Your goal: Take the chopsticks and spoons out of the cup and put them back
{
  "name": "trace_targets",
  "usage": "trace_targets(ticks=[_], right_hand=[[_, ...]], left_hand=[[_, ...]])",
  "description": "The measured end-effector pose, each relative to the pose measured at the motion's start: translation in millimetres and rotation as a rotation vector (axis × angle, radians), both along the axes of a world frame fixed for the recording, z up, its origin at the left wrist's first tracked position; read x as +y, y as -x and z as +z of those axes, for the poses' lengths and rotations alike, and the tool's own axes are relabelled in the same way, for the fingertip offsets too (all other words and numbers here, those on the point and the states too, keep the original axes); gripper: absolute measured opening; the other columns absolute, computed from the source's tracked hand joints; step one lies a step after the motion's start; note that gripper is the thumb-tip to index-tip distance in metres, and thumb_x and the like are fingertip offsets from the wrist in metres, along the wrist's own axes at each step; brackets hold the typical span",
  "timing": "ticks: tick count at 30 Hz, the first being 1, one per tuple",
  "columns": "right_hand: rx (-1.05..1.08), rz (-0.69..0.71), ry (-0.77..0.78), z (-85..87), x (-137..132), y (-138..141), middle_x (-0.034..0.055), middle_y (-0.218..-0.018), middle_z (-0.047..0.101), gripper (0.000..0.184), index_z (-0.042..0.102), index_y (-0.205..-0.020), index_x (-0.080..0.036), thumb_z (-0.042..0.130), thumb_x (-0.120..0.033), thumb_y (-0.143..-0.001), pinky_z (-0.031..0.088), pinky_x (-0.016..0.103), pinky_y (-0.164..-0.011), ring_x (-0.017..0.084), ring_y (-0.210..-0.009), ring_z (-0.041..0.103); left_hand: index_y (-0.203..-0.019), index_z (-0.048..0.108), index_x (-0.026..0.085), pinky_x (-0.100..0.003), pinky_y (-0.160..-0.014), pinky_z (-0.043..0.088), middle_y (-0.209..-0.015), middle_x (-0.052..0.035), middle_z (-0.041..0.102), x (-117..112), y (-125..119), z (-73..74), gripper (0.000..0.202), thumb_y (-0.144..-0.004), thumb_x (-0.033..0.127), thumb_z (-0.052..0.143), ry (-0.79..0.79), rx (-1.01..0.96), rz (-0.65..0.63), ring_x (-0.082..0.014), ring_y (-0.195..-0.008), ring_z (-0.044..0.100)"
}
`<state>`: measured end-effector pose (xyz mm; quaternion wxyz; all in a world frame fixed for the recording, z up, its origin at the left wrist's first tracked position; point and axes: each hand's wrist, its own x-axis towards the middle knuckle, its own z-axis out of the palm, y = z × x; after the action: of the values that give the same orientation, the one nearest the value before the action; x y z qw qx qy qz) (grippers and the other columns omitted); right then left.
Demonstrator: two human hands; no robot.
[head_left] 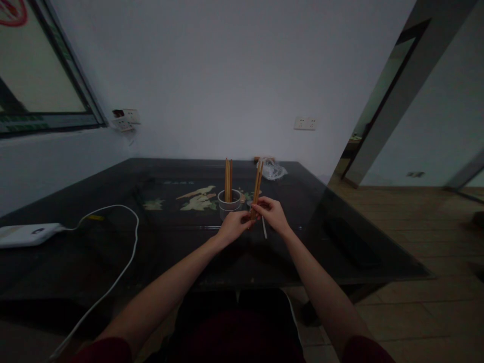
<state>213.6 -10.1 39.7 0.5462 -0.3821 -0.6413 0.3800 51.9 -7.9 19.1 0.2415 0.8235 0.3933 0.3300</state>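
While two bare hands meet over a dark table [181,247], the head view takes in a dim room. A pale wall [227,75] rises behind the table, with a socket [305,123] on the right and more sockets [126,119] on the left, near a window [49,60]. On the table's left lies a white device [30,235]; from it a white cable [136,227] loops across and drops over the near edge. By the wall sits a crumpled clear bag [273,170]. On the right lies a long dark object [351,242], too dim to make out. A bird picture [198,198] decorates the tabletop.

Closest to the work is a grey cup [231,206], just beyond the left hand [235,225], which hides part of its lower wall. A second bunch [229,176] of sticks stands almost upright in it. A thin white stick [264,228] lies just below the right hand [273,213].

The chopsticks [257,184] in hand are slim, straight and orange-brown, gathered in a small bundle; I can't count them. They are right of the cup and apart from it, with their tops in front of the bag. Both hands are closed narrowly on the lower part, thumbs and fingers pinching it, the right hand slightly higher. The bundle's long axis runs nearly upright, its upper ends tipped a little to the right, its lower ends down between the hands.
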Motion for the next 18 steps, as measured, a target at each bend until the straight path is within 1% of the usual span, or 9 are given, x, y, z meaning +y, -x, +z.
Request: trace_targets(ticks=[4,7,10,15,18], right_hand=[[-0.064,0.007,-0.029,-0.7,0,0,0.0016,-0.068,0.064,0.028,0.065,-0.077,-0.017,0.069,-0.044,-0.069,0.050,0.025,-0.048,0.013,-0.052,0.057],[-0.104,-0.024,-0.062,-1.2,1,-2,0.0027,-0.070,0.064,0.028,0.065,-0.079,-0.017,0.068,-0.043,-0.070,0.050,0.024,-0.049,0.015,-0.058,0.059],[-0.121,-0.043,-0.081,1.4,0,-3,0.0031,-0.072,0.065,0.029,0.066,-0.082,-0.017,0.067,-0.044,-0.071,0.049,0.024,-0.047,0.016,-0.060,0.059],[-0.134,-0.096,-0.119,6.9,-3,-5,0.0052,-0.077,0.066,0.030,0.068,-0.086,-0.016,0.066,-0.043,-0.073,0.048,0.024,-0.047,0.017,-0.064,0.060],[-0.129,-0.132,-0.133,9.4,-3,-4,0.0065,-0.082,0.068,0.031,0.068,-0.086,-0.015,0.065,-0.043,-0.074,0.047,0.024,-0.047,0.016,-0.061,0.059]], left_hand=[[-0.084,0.070,0.014,-0.023,-0.065,0.041,-0.080,-0.0035,0.070,1,0,-2.6,0.019,-0.083,0.029,0.058,-0.008,0.020,-0.004,-0.0159,-0.073,0.062],[-0.081,0.069,0.014,-0.022,-0.061,0.038,-0.076,-0.0033,0.069,2,-1,-6.2,0.018,-0.083,0.029,0.059,-0.018,0.081,0.011,-0.0155,-0.069,0.060],[-0.082,0.069,0.014,-0.022,-0.059,0.036,-0.073,-0.0027,0.067,2,-1,-8.9,0.019,-0.083,0.030,0.059,-0.038,0.128,0.012,-0.0149,-0.066,0.059],[-0.082,0.069,0.015,-0.022,-0.058,0.036,-0.073,-0.0029,0.067,3,0,-9.1,0.019,-0.082,0.031,0.059,-0.040,0.160,0.006,-0.0147,-0.064,0.057],[-0.082,0.069,0.015,-0.022,-0.059,0.037,-0.075,-0.0039,0.068,3,0,-8.3,0.018,-0.082,0.030,0.059,-0.016,0.175,0.000,-0.0151,-0.065,0.058]])
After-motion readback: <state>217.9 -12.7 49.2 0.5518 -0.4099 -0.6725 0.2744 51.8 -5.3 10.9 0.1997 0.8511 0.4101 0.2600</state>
